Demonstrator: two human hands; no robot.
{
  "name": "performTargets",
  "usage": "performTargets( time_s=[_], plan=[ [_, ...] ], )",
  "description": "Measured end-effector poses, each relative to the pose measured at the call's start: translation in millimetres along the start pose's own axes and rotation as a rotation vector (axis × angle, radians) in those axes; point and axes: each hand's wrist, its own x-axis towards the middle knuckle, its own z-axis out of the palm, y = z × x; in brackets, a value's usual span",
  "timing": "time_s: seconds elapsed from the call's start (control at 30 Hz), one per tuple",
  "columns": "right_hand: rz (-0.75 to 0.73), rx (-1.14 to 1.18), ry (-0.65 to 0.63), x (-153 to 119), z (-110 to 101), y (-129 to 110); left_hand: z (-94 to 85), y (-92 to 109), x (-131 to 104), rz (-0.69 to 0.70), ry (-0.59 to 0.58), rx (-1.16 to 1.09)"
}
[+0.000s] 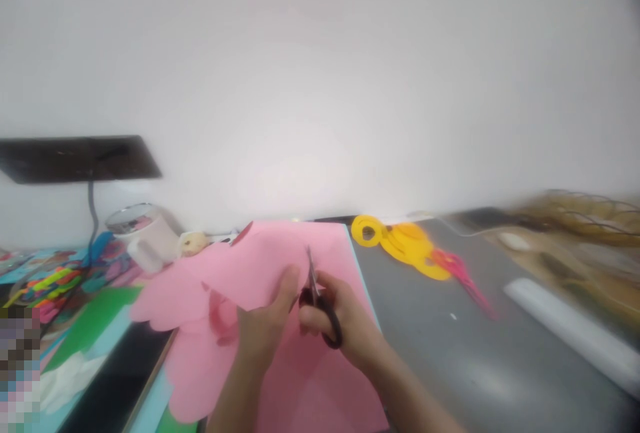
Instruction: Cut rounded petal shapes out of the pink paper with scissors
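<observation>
Black-handled scissors (323, 310) are in my right hand (340, 316), its fingers closed round the handles and the blades pointing up and away. Left of them, my left hand (270, 320) grips a large pink paper (200, 273) with its thumb on top; the other fingers are partly hidden. The paper has a scalloped left edge and a curled cut flap beside my left wrist. More pink paper lies beneath both hands, with a light blue edge showing along its right side.
Yellow paper rings and shapes (407, 243) lie right of the pink paper, touching pink scissors (465, 280). A white roll (575, 333) rests farther right. At the left are a white mug (150, 236), colourful pieces (53, 286), green paper (97, 320) and white tissue (73, 380).
</observation>
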Motion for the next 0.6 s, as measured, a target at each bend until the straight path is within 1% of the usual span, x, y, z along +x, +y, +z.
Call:
performTargets(
  time_s=[0.17,0.27,0.43,0.6],
  plan=[
    [-0.066,0.049,-0.035,1,-4,3,2.0,2,-1,-0.059,0.0,0.082],
    [-0.073,0.054,-0.054,2,-5,3,2.4,2,2,-0.052,-0.01,0.087],
    [-0.057,0.039,-0.044,1,-5,3,0.7,-2,8,-0.032,-0.065,0.072],
    [-0.053,0.024,-0.05,1,-6,4,-3.9,-9,3,-0.039,-0.011,0.134]
  ],
)
